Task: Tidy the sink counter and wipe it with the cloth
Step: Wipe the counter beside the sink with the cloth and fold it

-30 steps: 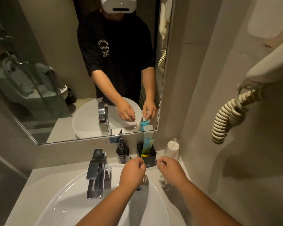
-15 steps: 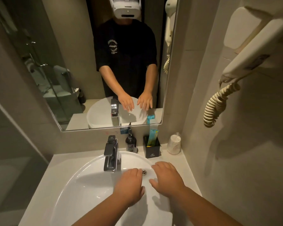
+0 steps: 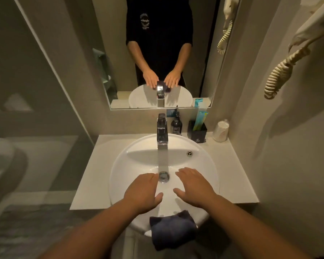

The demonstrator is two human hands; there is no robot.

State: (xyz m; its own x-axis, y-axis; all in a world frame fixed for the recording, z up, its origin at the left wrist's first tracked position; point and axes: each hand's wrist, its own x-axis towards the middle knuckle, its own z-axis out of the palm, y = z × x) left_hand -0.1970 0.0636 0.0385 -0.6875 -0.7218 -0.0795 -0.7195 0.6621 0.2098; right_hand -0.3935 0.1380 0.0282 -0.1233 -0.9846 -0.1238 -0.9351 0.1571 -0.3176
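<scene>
A white round sink (image 3: pixel 131 165) sits in a pale counter (image 3: pixel 94 176). My left hand (image 3: pixel 143 191) and my right hand (image 3: pixel 192 186) hover palm down over the basin, either side of the drain (image 3: pixel 164 177), fingers spread and holding nothing. A dark blue folded cloth (image 3: pixel 173 230) hangs over the sink's front rim, just below my wrists. At the back of the counter stand a dark pump bottle (image 3: pixel 176 126), a black holder (image 3: pixel 197 132) with teal packets, and a wrapped cup (image 3: pixel 221 130).
A chrome tap (image 3: pixel 162 130) rises at the back of the basin, with an overflow hole (image 3: pixel 189 153) to its right. A mirror (image 3: pixel 120 53) faces me. A wall hairdryer with a coiled cord (image 3: pixel 281 71) hangs on the right wall.
My hands pulled back from the black holder at the counter's rear to the middle of the basin and opened flat. The view tilted down, bringing the dark cloth on the front rim into sight.
</scene>
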